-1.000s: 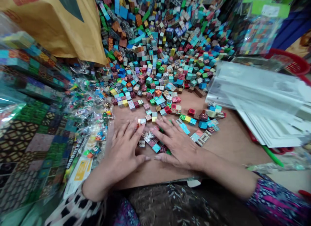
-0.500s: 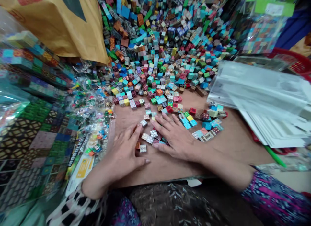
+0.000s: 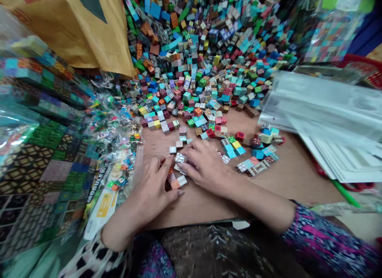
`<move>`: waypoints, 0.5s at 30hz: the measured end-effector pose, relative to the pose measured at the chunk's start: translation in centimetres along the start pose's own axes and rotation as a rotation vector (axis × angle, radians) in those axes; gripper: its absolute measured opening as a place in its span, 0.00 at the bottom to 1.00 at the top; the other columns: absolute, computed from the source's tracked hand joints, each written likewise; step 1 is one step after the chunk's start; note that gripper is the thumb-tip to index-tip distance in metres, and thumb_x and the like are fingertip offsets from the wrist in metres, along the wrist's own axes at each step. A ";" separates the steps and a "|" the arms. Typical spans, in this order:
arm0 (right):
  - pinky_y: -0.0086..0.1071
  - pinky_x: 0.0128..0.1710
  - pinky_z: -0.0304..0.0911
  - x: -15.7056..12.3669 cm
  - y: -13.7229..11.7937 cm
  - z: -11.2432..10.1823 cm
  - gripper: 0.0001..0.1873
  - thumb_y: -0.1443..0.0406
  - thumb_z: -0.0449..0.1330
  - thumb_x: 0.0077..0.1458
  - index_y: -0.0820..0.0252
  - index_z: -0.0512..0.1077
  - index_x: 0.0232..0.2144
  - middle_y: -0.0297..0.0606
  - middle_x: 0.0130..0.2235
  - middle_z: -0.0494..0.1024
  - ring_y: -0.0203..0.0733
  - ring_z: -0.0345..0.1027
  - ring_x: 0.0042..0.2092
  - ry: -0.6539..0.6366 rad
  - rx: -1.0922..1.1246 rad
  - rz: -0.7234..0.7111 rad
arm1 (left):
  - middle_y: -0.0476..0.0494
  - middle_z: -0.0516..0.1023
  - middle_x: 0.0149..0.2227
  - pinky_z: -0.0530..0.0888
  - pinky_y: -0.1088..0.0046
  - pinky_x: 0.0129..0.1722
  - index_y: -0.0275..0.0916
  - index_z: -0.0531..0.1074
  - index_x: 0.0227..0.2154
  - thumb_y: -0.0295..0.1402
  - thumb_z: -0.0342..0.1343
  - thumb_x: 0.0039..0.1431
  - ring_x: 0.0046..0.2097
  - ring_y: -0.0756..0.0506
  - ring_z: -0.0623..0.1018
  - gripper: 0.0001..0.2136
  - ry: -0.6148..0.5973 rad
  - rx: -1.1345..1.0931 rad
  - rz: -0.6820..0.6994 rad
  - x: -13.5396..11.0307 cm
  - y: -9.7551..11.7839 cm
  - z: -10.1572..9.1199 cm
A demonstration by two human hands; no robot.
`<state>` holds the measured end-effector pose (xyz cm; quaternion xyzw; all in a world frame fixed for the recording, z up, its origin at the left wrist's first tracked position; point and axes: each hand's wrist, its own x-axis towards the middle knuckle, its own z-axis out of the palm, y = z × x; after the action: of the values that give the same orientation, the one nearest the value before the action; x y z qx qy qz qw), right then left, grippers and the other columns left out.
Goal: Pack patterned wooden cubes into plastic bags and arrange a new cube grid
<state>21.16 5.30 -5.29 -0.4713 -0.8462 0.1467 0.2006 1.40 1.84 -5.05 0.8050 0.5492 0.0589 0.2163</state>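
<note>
Table (image 3: 301, 178): brown top is lying in the middle.
Light: it is making white glints at left.
Bag (image 3: 89, 35): yellow, it is rising at back left.
Basket (image 3: 374, 75): red, it is showing at right edge.

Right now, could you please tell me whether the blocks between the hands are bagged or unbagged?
Unbagged: the blocks lie bare on the brown surface between left hand and right hand.
</note>
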 end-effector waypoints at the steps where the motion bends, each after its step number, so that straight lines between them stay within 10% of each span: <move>1: 0.42 0.48 0.62 0.3 -0.3 0.2 0.16 0.58 0.57 0.64 0.62 0.77 0.44 0.46 0.45 0.75 0.50 0.65 0.48 0.007 -0.016 0.007 | 0.36 0.67 0.50 0.71 0.50 0.53 0.36 0.62 0.61 0.41 0.63 0.53 0.52 0.35 0.71 0.33 0.006 0.002 -0.025 -0.1 0.1 0.0; 7: 0.43 0.45 0.58 1.5 -1.3 1.0 0.16 0.56 0.56 0.64 0.61 0.78 0.41 0.46 0.44 0.75 0.53 0.63 0.48 -0.079 -0.116 0.053 | 0.35 0.69 0.51 0.70 0.47 0.54 0.37 0.52 0.64 0.56 0.67 0.42 0.54 0.31 0.70 0.50 0.159 0.030 -0.083 -1.3 -0.4 1.5; 15: 0.52 0.56 0.54 1.1 -1.8 1.5 0.17 0.53 0.57 0.64 0.52 0.77 0.49 0.44 0.46 0.74 0.54 0.63 0.50 -0.219 -0.110 -0.089 | 0.32 0.69 0.53 0.70 0.49 0.55 0.34 0.54 0.63 0.50 0.63 0.50 0.55 0.32 0.70 0.42 0.201 0.088 -0.063 -2.7 -0.5 2.4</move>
<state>18.59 5.19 -5.55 -0.4250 -0.8898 0.1415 0.0869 0.74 -1.11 -7.02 0.7861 0.5953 0.1086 0.1263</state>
